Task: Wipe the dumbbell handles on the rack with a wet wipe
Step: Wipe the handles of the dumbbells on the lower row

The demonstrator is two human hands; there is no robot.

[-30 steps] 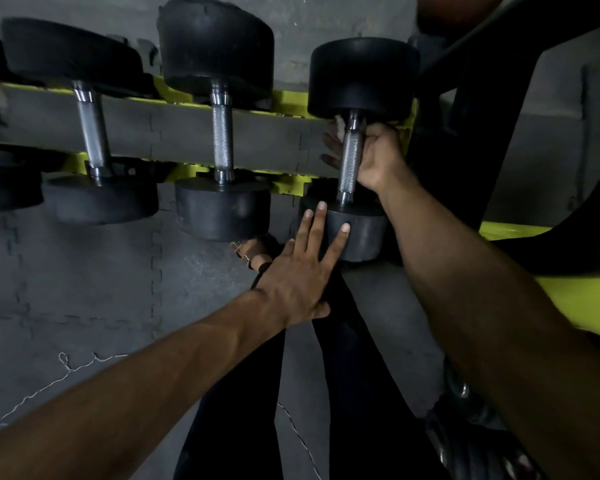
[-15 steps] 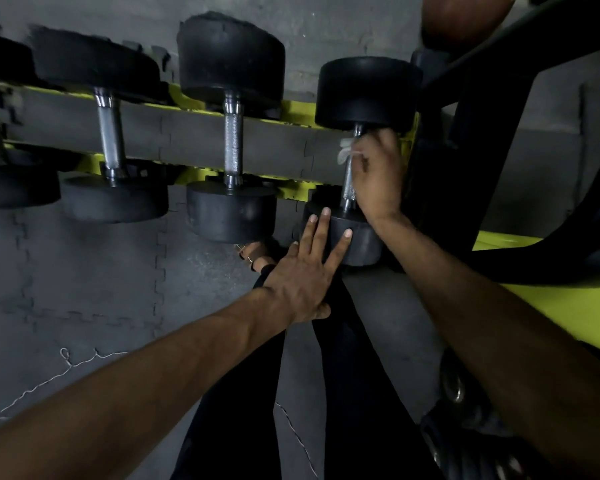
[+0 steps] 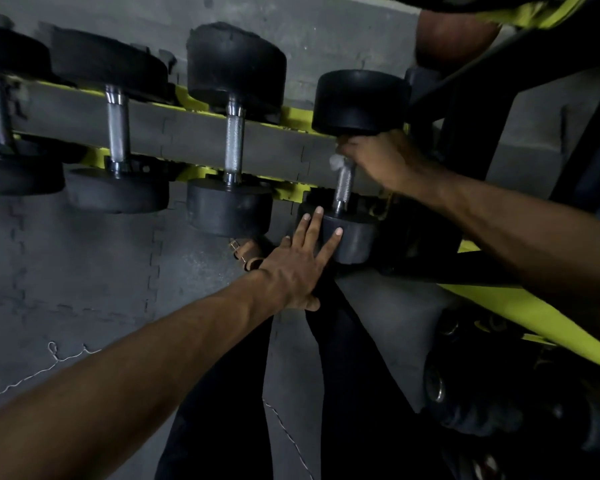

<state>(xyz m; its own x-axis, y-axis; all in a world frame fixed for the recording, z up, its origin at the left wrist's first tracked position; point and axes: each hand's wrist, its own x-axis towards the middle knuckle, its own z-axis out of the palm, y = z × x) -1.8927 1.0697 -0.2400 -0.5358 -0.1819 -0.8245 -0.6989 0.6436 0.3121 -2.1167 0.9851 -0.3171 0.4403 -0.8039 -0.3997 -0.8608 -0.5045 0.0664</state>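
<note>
Several black dumbbells with knurled steel handles lie across a yellow rack rail (image 3: 291, 116). The rightmost dumbbell (image 3: 359, 102) has its handle (image 3: 343, 185) partly bare. My right hand (image 3: 383, 159) grips the top of that handle with a white wet wipe (image 3: 336, 162) bunched under its fingers, just below the far weight head. My left hand (image 3: 297, 263) presses flat, fingers straight and spread, against the near weight head (image 3: 355, 240) of the same dumbbell. The neighbouring dumbbell handle (image 3: 234, 147) stands free to the left.
A black rack upright (image 3: 478, 126) rises right of the dumbbell, with a yellow frame bar (image 3: 520, 313) below my right arm. More dumbbells (image 3: 465, 393) lie low at right. Grey foam floor tiles (image 3: 84, 271), my dark trousers and a sandalled foot (image 3: 245, 252) lie below.
My right hand slid with the wipe up the handle from its middle to the top, baring the lower part. My left hand stayed pressed on the near weight head.
</note>
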